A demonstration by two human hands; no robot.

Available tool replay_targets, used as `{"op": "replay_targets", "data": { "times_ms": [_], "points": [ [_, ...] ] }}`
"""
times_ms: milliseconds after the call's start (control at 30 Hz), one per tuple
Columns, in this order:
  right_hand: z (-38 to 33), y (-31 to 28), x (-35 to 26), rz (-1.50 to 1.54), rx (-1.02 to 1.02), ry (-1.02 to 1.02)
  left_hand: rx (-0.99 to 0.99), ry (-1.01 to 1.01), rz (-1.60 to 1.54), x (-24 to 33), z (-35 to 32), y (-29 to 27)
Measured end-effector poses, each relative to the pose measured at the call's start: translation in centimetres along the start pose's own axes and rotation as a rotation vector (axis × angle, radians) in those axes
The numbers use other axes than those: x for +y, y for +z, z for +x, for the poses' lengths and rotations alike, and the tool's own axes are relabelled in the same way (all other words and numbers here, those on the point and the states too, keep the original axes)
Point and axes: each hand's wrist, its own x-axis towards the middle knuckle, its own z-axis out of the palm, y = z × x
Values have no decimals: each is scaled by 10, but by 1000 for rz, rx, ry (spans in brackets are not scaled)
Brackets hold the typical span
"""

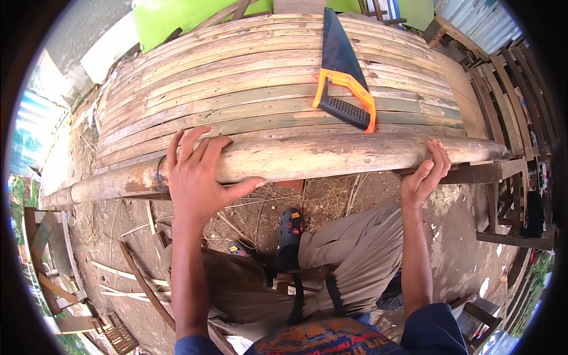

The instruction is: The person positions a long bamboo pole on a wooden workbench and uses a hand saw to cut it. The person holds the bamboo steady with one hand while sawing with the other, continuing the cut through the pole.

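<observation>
A long, thick bamboo pole [307, 157] lies crosswise along the near edge of a slatted bamboo table [231, 77]. My left hand [198, 177] grips it left of the middle, fingers spread over the top and thumb along the near side, beside a dark-ringed joint. Toward the right end, my right hand [425, 177] curls its fingers over the pole, with the thumb on the near side. Just beyond the pole, a handsaw [343, 77] with an orange and black handle rests on the slats, its dark blade pointing away. Neither hand touches the saw.
Wooden slatted racks [515, 112] stand at the right, near the pole's right end. A wooden frame [50, 260] is at the far left. Thin bamboo strips [127, 275] and dry scraps litter the dirt floor. My legs [349, 248] are bent below the pole.
</observation>
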Motion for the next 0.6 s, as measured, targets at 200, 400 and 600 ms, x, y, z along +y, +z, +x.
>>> {"op": "replay_targets", "data": {
  "times_ms": [200, 400, 600],
  "points": [
    [20, 1, -6, -164, -93, 43, 23, -9, -12, 3, 5, 8],
    [14, 19, -10, -136, 21, 12, -4, 22, -6, 1, 6, 7],
    [-4, 17, 0, -103, 46, -61, 107, 21, 112, 6, -15, 13]
  ]
}}
